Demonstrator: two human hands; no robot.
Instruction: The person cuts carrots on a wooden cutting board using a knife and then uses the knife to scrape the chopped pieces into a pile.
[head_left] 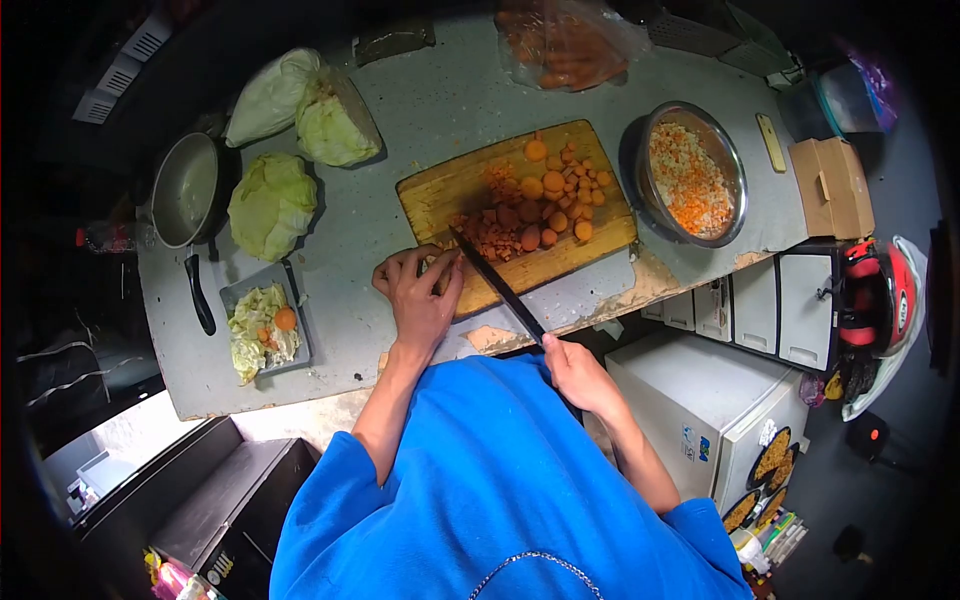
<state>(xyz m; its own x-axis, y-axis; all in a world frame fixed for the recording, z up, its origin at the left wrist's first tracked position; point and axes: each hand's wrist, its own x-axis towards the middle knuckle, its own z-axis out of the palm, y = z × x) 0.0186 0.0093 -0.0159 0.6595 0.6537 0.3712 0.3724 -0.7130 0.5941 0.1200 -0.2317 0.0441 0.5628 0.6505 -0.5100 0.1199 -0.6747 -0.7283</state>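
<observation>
My right hand (583, 376) is wrapped round the handle of a long dark knife (497, 284). Its blade slants across the wooden cutting board (430, 203), with the tip among finely chopped carrot (480, 238). At the board's near left corner, my left hand (422, 298) rests with bent fingers, close beside the blade's tip. What lies under those fingers is hidden. Carrot slices (554, 181) and chunks cover the board's right half.
A steel bowl (740, 200) of shredded vegetables stands right of the board. Cabbage heads (272, 205), a frying pan (187, 190) and a tray of scraps (302, 345) are at left. Bagged carrots (570, 45) lie at the back. A white cabinet (690, 400) stands below the table edge.
</observation>
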